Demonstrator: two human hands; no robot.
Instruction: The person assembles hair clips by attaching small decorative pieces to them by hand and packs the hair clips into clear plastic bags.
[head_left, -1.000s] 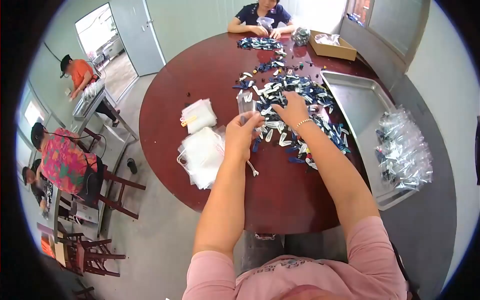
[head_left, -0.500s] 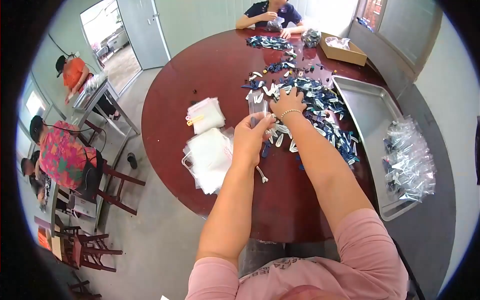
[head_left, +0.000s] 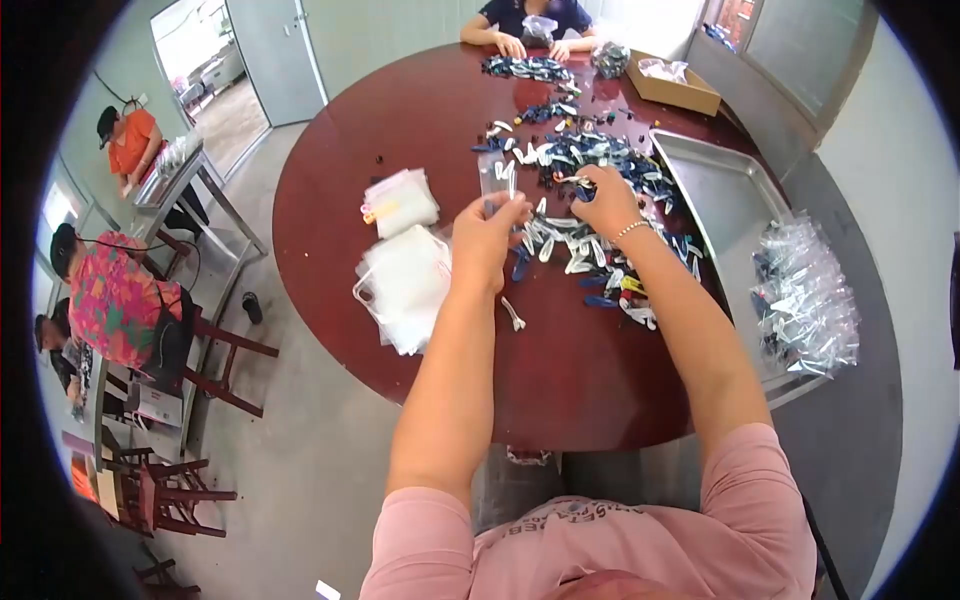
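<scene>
Well, the left hand (head_left: 482,242) pinches a bag (head_left: 490,172) pointing far; right of it, the right hand (head_left: 612,208) pinches clips (head_left: 584,190).

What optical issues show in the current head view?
Head view: strong fisheye bend with black corners; doorway blown out; glare off the filled plastic bags; soft sheen on the dark red table; small clips too fine to separate cleanly.
</scene>
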